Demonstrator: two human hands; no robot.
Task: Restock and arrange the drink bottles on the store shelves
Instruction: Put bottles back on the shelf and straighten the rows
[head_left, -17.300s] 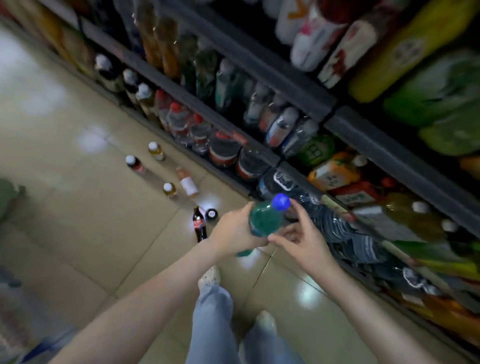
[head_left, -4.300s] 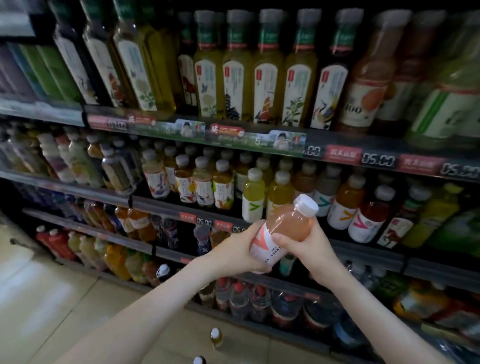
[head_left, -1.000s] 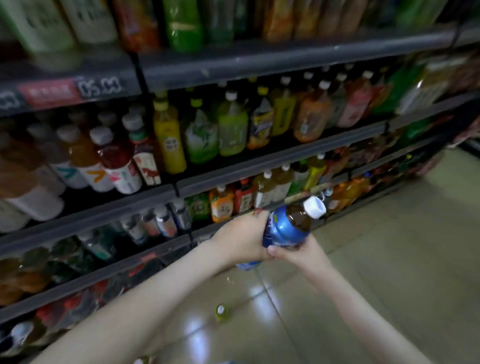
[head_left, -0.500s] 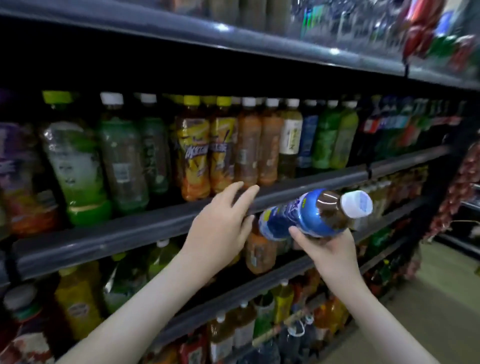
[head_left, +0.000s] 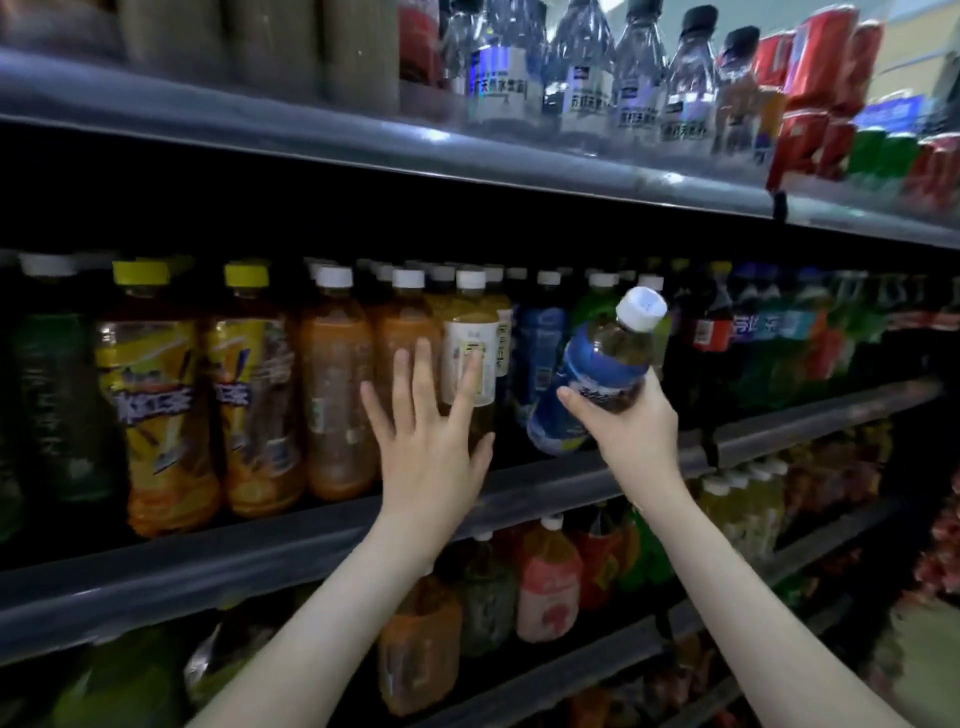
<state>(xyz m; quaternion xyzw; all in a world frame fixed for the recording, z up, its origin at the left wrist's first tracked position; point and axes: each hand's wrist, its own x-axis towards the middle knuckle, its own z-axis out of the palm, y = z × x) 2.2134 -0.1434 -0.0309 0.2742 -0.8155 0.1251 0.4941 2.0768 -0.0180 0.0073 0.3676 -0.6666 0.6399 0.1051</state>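
Blue bottle (head_left: 602, 364) gripped by right fingers (head_left: 571, 404); left fingers (head_left: 422, 374) splayed against shelved bottles (head_left: 470, 332).

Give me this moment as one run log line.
phase: restocking | right grip: holds blue-label bottle, tilted, not yet shelved | left grip: open, spread before white-label bottle

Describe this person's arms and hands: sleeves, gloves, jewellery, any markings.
The left hand and right hand are bare: no gloves, rings or watch show. The left forearm and right forearm are bare too, with no sleeve, bracelet or marking in view down to the frame's edge.
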